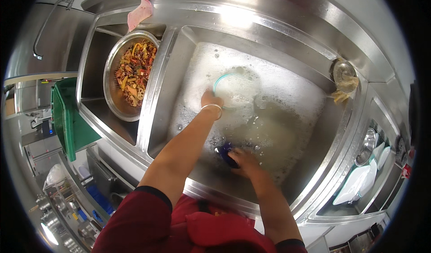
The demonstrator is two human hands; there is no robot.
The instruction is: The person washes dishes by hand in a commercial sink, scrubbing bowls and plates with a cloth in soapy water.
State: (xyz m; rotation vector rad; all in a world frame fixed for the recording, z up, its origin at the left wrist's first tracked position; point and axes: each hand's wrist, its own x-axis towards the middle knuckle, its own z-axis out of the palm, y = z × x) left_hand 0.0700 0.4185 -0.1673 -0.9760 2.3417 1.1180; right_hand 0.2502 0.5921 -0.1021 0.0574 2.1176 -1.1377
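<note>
My left hand (211, 99), with a white bangle at the wrist, grips the left edge of a white dish with a teal rim (236, 90). The dish lies partly under the suds in the middle sink basin (170, 91), so its full shape is hidden. Lower in the same basin, my right hand (245, 162) closes on a dark blue scrubbing pad (228, 156) at the surface of the cloudy water. Its exact kind is hard to make out.
In the left basin sits a steel colander (111, 78) holding food scraps. A pink cloth (140, 14) hangs over the back edge. Near the right back corner is a metal strainer (345, 71) with yellow bits. White dishes (354, 183) and a steel bowl (366, 147) occupy the right basin; a green bin (67, 118) stands left.
</note>
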